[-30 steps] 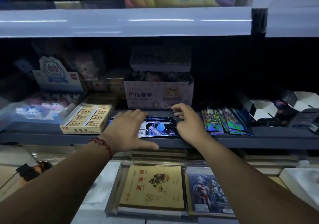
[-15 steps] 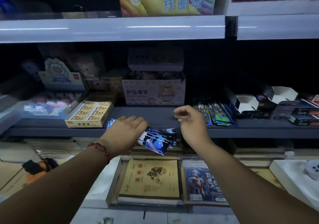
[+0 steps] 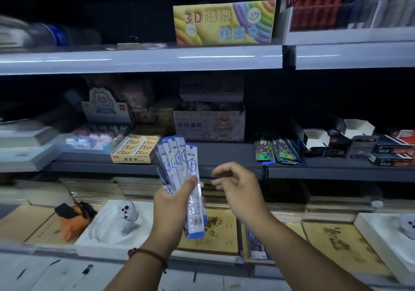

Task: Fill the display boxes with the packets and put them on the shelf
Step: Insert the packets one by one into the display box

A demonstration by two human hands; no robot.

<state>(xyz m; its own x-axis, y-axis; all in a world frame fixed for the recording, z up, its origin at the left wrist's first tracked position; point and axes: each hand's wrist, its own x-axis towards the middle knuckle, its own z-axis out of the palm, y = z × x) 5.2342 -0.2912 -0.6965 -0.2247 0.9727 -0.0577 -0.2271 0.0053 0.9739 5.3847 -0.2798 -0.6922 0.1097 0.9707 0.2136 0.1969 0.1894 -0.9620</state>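
Observation:
My left hand (image 3: 173,207) grips a fanned bunch of long blue-and-white packets (image 3: 179,162), held upright in front of the dark middle shelf (image 3: 224,156). My right hand (image 3: 238,189) hovers just right of the bunch, fingers loosely curled, holding nothing. More colourful packets (image 3: 278,151) lie on the shelf to the right. Beside them stand open dark display boxes with white insides (image 3: 314,138).
A yellow eraser box (image 3: 137,149) and a pink bear-printed carton (image 3: 210,125) stand on the middle shelf. A yellow 3D box (image 3: 224,23) sits on the white upper shelf (image 3: 134,59). Notebooks (image 3: 211,232) and white trays (image 3: 112,225) lie below.
My left hand lifted the packets off the middle shelf and turned them upright, fanned. My right hand came away from the shelf and now hangs beside them. The view tilted upward.

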